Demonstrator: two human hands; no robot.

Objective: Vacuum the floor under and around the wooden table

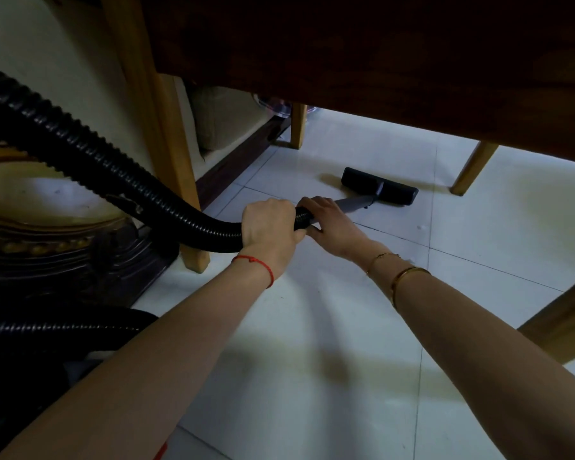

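The vacuum hose (90,161) is looking black, ribbed and thick, arching down from above and to the side of the left hand (269,227) and running straight into its grip. The left hand is wrapping its fingers (263,207) fully round the hose end, closed tight on it. Just beyond it, the right hand (332,224) is lying over the point where the hose is meeting the grey wand (354,205), its fingers curling round that joint from above and its thumb tucking beneath. The wand is sloping away from the hands to the floor head (379,185), a flat black bar that is resting on the tiled floor (329,327) beyond the hands, between the legs of the wooden table.

The worktop's dark underside (379,61) is hanging over the floor head and filling the upper part of the view. A pale wooden leg (166,151) is standing just beside the hose, another (298,126) is standing farther back than the floor head, and a third (472,169) is slanting down beside the floor head's far end. The floor is showing glossy white tiles with thin dark joints and soft shadows from both forearms. A second loop of hose (63,325) is lying low on the floor, nearer the person than the left hand. Dark carved furniture with gold trim (47,240) is sitting behind the arching hose. A red string (256,265) is circling the left wrist; gold bangles (402,275) are circling the right.
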